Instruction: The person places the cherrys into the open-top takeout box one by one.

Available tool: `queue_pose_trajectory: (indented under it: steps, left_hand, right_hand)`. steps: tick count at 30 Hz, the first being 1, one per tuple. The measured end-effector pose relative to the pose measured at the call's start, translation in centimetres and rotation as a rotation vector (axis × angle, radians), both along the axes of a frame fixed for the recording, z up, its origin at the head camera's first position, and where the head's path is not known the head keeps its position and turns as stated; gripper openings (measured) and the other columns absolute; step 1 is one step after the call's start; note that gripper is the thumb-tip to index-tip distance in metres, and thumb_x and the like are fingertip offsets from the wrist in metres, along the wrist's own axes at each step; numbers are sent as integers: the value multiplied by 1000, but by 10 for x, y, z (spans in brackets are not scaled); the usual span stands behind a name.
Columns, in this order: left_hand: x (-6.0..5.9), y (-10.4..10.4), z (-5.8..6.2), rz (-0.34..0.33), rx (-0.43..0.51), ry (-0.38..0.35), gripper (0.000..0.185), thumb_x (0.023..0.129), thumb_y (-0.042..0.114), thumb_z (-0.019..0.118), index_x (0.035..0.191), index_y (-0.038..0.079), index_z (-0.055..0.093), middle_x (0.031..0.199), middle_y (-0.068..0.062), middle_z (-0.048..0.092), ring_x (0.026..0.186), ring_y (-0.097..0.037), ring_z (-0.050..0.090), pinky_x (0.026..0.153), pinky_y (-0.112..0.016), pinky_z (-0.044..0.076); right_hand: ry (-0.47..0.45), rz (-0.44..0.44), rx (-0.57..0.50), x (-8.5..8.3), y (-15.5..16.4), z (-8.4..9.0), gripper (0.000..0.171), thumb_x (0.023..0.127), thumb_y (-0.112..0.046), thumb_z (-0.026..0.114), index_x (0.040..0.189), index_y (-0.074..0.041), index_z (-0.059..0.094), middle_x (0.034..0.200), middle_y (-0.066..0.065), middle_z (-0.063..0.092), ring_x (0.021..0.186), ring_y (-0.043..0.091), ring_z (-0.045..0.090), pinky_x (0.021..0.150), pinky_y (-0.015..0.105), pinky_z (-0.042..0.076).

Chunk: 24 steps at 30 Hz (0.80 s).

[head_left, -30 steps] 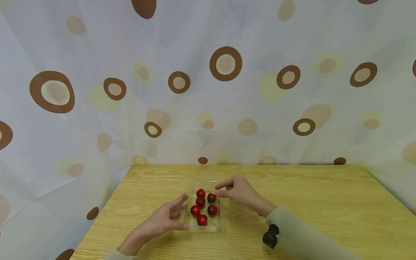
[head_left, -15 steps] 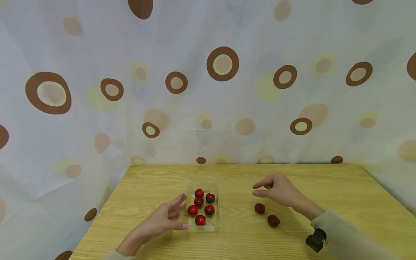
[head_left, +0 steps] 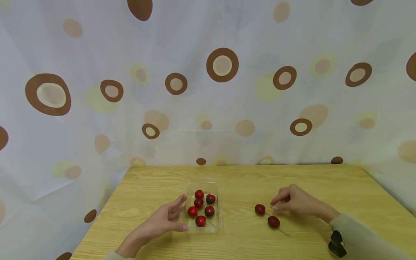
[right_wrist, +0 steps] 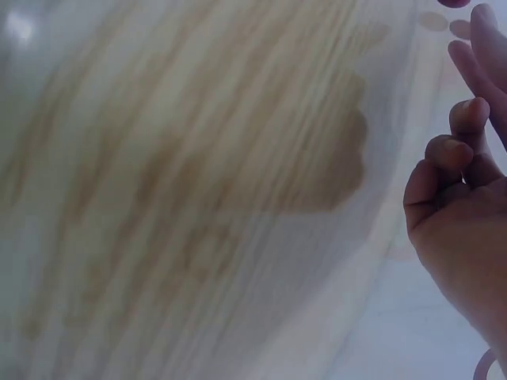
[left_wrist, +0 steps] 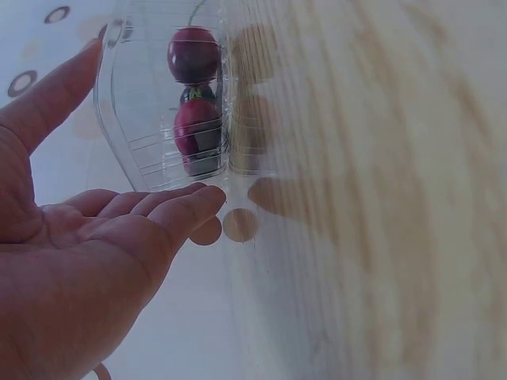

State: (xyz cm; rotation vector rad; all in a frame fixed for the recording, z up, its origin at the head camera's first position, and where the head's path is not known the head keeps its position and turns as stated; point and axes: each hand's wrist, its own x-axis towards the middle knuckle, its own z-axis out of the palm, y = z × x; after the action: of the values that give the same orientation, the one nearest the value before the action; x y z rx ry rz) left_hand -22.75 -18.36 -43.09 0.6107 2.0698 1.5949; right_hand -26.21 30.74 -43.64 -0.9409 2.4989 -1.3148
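Observation:
A clear plastic box (head_left: 218, 211) holds several red cherries (head_left: 200, 221). My left hand (head_left: 164, 220) is at its left side, fingers extended and thumb apart near the front corner. In the left wrist view the fingertips lie close against the clear wall; contact is hard to tell. Two dark red cherries lie on the table at right, a left one (head_left: 260, 209) and a nearer one (head_left: 274, 222), each with a stem. Just right of them hovers my right hand (head_left: 297, 202), thumb and index finger reaching toward the stem between them, the other fingers curled in. It holds nothing visible.
The wooden table (head_left: 240, 242) runs back to a patterned curtain (head_left: 247, 90), which also hangs along both sides. A black device (head_left: 337, 243) is strapped at the right wrist.
My right hand has moved away from the box to the right, then lower beside the two loose cherries. My left hand stays at the box.

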Motion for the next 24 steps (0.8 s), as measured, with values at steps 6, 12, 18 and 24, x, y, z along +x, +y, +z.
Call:
queue_pose_trajectory:
  steps: [6,12,18,24]
  left_hand:
    - [0,1,1,-1,6,2,99,99,12,76,166,-5,5,173,-25,7,155,-48,18,123,-56,23]
    - [1,-1,2,-7,8,-4,99,100,12,75,166,-5,5,172,-25,6,155,-48,18,123,-57,23]
    - [2,-1,3,-8,10,1,98,100,11,75,166,-5,5,172,-26,6,155,-49,17,123,-58,23]
    - [1,0,3,-6,-1,7,99,99,12,76,166,-6,5,172,-27,7,154,-49,18,123,-56,24]
  right_hand:
    - [-14,46,-6,-4,0,-7,13,97,-5,76,106,1,83,94,2,74,78,12,62,67,24,51]
    - [-44,86,-21,-7,-3,-14,12,98,-6,76,105,0,84,93,6,74,76,9,60,65,23,51]
    - [-47,105,-27,-8,-10,-10,10,97,-6,76,102,-3,85,88,7,73,72,8,58,64,22,50]
    - [-27,134,-32,-10,-13,-10,8,96,-5,78,99,-3,85,84,6,72,69,6,55,60,22,48]
